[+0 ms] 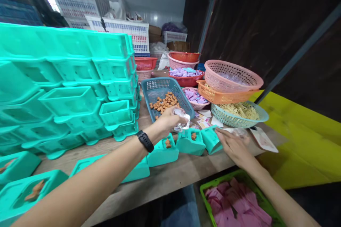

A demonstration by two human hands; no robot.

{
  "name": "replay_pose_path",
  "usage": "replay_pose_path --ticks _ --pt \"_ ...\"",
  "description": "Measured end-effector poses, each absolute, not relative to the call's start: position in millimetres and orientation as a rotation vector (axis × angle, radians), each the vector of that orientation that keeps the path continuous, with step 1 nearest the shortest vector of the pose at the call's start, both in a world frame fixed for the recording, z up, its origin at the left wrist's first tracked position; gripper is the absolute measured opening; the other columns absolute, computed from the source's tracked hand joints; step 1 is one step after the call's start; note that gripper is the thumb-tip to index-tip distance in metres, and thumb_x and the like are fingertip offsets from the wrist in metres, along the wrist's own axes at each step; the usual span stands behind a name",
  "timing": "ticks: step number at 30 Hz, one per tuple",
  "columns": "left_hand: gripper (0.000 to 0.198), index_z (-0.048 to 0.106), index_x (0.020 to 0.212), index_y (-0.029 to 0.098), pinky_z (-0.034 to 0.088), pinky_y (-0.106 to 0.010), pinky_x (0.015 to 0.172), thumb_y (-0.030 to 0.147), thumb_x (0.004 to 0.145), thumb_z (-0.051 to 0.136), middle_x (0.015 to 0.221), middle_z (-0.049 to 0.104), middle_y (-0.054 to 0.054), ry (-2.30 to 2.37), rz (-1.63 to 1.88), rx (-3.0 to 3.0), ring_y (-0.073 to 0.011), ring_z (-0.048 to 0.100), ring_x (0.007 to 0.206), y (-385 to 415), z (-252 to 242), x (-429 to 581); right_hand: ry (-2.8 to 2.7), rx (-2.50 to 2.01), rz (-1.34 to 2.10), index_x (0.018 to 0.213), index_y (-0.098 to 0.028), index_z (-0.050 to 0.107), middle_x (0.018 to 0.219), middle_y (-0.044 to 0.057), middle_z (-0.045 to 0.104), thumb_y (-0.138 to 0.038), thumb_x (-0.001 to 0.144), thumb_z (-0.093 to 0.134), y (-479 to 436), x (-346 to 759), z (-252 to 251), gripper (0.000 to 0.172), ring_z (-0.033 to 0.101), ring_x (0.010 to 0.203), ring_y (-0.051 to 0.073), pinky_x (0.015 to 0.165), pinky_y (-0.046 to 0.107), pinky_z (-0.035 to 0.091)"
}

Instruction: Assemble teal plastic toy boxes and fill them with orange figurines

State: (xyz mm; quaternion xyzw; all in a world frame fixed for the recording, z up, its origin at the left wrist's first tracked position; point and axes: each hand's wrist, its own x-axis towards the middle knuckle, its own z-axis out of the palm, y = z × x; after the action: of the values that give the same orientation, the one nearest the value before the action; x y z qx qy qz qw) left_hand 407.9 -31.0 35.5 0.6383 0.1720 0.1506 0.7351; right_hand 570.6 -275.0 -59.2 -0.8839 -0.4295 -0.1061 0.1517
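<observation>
My left hand (168,120), with a black band on its wrist, pinches a clear plastic piece (183,123) above the row of teal boxes. Under it stands a teal box (190,145) with a small brown bear-shaped piece (194,136) in its recess. Another teal box (163,156) to the left bears a similar brown piece (168,143). My right hand (234,147) has its fingers stretched out, the tips at the edge of a tilted teal box (210,140). Behind those fingers lies some clear plastic (239,132), partly hidden.
Stacked teal boxes (74,74) rise at the left. A blue-grey basket (149,90) holds several brown pieces. Pink (231,74), orange (221,94) and light blue (226,115) baskets pile up at the right. A green crate (207,204) with pink pieces sits below the table edge.
</observation>
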Motion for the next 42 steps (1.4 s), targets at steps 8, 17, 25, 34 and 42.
replay_pose_path --ticks 8,17,25,34,42 --pt "0.028 0.062 0.08 0.015 0.061 -0.029 0.061 0.008 0.069 0.086 0.076 0.067 0.0 0.472 0.26 1.066 -0.0133 0.066 0.062 -48 36 376 -1.184 -2.462 -0.394 0.109 -0.021 0.081 0.121 0.018 0.078 -0.051 0.093 0.043 -283 586 -42 0.051 0.069 0.121 0.042 0.114 0.068 0.04" --pt "0.025 0.058 0.083 0.015 0.064 -0.031 0.065 0.0 0.076 0.077 0.077 0.067 0.0 0.464 0.203 1.014 -0.0141 0.069 0.064 -51 25 359 -1.012 -1.899 0.132 0.125 -0.025 0.077 0.12 0.01 0.08 -0.055 0.089 0.066 -213 486 0 0.049 0.075 0.106 0.03 0.088 0.041 0.061" --pt "0.033 0.055 0.091 0.019 0.058 -0.029 0.068 0.001 0.072 0.075 0.075 0.062 0.005 0.409 0.312 1.245 -0.0132 0.063 0.064 -49 19 359 -0.832 -1.788 0.439 0.098 -0.02 0.082 0.087 0.008 0.081 -0.077 0.067 0.078 -197 490 3 0.065 0.072 0.07 0.023 0.061 0.032 0.058" --pt "0.033 0.064 0.105 0.02 0.049 -0.025 0.084 -0.001 0.08 0.065 0.098 0.072 0.001 0.051 0.543 2.029 -0.0185 0.068 0.094 -55 21 361 -0.63 -1.677 0.603 0.093 -0.017 0.083 0.082 0.009 0.079 -0.081 0.063 0.08 -196 482 -3 0.071 0.071 0.069 0.019 0.058 0.027 0.055" --pt "0.034 0.06 0.12 0.02 0.051 -0.027 0.084 0.009 0.088 0.064 0.103 0.074 -0.003 0.218 0.487 2.319 -0.0227 0.07 0.099 -41 16 378 -0.468 -1.554 0.593 0.103 -0.023 0.08 0.11 0.011 0.08 -0.066 0.063 0.089 -220 509 8 0.059 0.078 0.095 0.027 0.073 0.032 0.065"
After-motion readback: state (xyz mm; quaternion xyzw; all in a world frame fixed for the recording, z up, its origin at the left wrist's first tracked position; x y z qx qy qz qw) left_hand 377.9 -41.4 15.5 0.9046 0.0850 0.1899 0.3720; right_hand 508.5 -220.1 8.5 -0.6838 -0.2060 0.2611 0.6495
